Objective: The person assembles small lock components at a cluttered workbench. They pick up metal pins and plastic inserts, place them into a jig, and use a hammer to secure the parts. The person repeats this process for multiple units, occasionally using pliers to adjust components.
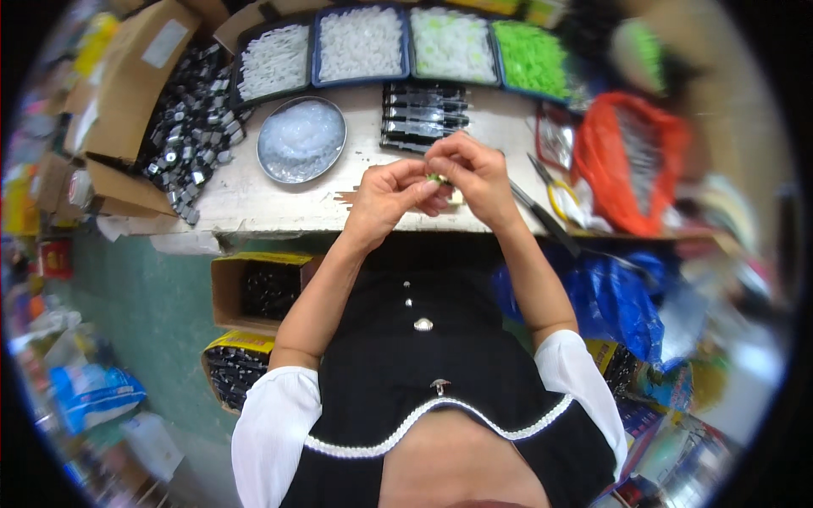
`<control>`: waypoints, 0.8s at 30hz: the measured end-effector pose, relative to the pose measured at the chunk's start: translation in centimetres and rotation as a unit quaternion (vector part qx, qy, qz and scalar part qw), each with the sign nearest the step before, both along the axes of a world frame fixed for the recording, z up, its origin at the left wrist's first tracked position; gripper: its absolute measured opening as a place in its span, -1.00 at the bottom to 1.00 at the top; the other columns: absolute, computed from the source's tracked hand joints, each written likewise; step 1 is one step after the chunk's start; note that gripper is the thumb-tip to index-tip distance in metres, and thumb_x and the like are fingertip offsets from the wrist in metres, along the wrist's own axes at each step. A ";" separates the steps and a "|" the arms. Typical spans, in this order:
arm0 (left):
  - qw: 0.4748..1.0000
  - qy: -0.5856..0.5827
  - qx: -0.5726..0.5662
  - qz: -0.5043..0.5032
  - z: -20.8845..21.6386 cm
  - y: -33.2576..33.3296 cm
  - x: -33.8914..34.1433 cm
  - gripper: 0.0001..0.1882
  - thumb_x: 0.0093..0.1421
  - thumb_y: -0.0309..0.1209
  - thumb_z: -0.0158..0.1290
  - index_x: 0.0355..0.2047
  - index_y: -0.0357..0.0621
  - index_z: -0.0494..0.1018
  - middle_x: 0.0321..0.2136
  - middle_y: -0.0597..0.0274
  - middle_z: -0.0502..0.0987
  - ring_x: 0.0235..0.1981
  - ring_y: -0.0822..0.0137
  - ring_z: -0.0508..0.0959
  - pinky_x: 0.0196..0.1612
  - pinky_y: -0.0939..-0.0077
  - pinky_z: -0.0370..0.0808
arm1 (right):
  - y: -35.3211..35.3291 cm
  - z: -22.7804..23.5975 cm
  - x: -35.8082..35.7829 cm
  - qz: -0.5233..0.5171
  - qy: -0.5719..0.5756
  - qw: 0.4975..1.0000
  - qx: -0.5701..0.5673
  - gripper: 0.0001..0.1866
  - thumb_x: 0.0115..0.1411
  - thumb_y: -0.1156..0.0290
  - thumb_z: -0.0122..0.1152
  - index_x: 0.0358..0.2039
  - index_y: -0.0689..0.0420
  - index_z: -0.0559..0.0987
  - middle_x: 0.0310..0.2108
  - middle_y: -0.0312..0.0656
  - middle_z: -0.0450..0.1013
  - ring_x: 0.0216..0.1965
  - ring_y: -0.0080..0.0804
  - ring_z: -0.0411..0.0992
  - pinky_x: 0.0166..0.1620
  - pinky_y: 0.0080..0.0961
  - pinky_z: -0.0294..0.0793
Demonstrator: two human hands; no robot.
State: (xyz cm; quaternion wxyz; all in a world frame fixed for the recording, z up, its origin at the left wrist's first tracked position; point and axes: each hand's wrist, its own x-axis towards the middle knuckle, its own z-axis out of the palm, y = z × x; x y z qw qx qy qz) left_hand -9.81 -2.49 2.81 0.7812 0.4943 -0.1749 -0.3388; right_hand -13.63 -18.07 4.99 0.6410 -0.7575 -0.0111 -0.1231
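My left hand (387, 196) and my right hand (476, 176) meet over the front edge of the table, fingers closed together. Between them is a small pale yellow-green part (456, 198), mostly covered by the fingers, so its exact kind cannot be made out. Both hands pinch at it. Just beyond lies a row of glossy black tube-shaped pieces (423, 114), stacked side by side. To the left of them stands a round metal dish (302, 140) with a clear, jelly-like mass in it.
Trays of white pieces (361, 44) and bright green pieces (532, 61) line the back. Black and silver caps (190, 118) spill from a cardboard box (135, 76) at left. Yellow-handled scissors (562, 199) and a red plastic bag (597, 157) lie at right.
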 end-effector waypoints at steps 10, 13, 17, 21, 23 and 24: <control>0.997 0.014 -0.025 0.077 -1.8 -0.3 -0.2 -0.82 0.11 -0.52 0.08 -0.27 -0.35 0.43 -0.47 0.03 0.56 -0.49 0.32 0.58 -0.43 0.51 0.57 | 0.9 -1.5 -0.6 -0.065 -0.118 0.984 -0.116 -0.86 0.00 0.67 0.13 -0.37 0.27 0.55 -0.43 -0.15 0.46 -0.40 -0.40 0.45 -0.35 -0.59 0.43; 0.995 0.019 -0.034 0.090 -2.1 -0.2 -0.2 -0.84 0.10 -0.53 0.09 -0.31 -0.35 0.44 -0.48 0.03 0.56 -0.51 0.32 0.58 -0.45 0.51 0.57 | 0.4 -2.0 -0.7 -0.041 -0.157 0.976 -0.146 -0.83 -0.01 0.68 0.14 -0.34 0.26 0.54 -0.41 -0.13 0.47 -0.37 -0.33 0.47 -0.33 -0.55 0.44; 0.993 0.020 -0.031 0.114 -2.1 0.0 -0.2 -0.88 0.09 -0.56 0.08 -0.34 -0.34 0.45 -0.49 0.05 0.55 -0.53 0.33 0.57 -0.48 0.51 0.55 | 0.0 -1.8 -0.9 -0.010 -0.191 0.961 -0.199 -0.81 -0.02 0.66 0.16 -0.32 0.25 0.52 -0.40 -0.11 0.46 -0.38 -0.28 0.48 -0.36 -0.52 0.46; 0.991 -0.006 -0.015 0.133 -2.0 0.0 -0.3 -0.91 0.10 -0.56 0.07 -0.37 -0.33 0.46 -0.50 0.07 0.55 -0.54 0.36 0.56 -0.50 0.52 0.54 | 0.2 -1.7 -1.3 -0.013 -0.182 0.953 -0.241 -0.83 -0.03 0.66 0.18 -0.36 0.23 0.51 -0.41 -0.14 0.44 -0.44 -0.34 0.46 -0.44 -0.54 0.44; 0.990 -0.017 -0.016 0.138 -2.1 0.0 -0.3 -0.90 0.10 -0.56 0.07 -0.36 -0.33 0.46 -0.50 0.09 0.55 -0.55 0.38 0.55 -0.50 0.56 0.52 | 0.2 -1.7 -1.1 -0.014 -0.186 0.947 -0.260 -0.84 -0.03 0.60 0.20 -0.37 0.21 0.51 -0.41 -0.13 0.44 -0.45 -0.26 0.47 -0.46 -0.48 0.46; 0.990 -0.022 -0.015 0.140 -2.2 0.0 -0.3 -0.90 0.10 -0.56 0.07 -0.36 -0.33 0.46 -0.50 0.10 0.55 -0.55 0.39 0.55 -0.50 0.57 0.52 | 0.3 -1.7 -1.1 -0.016 -0.189 0.945 -0.265 -0.84 -0.04 0.59 0.20 -0.38 0.20 0.50 -0.42 -0.15 0.44 -0.46 -0.26 0.47 -0.46 -0.47 0.45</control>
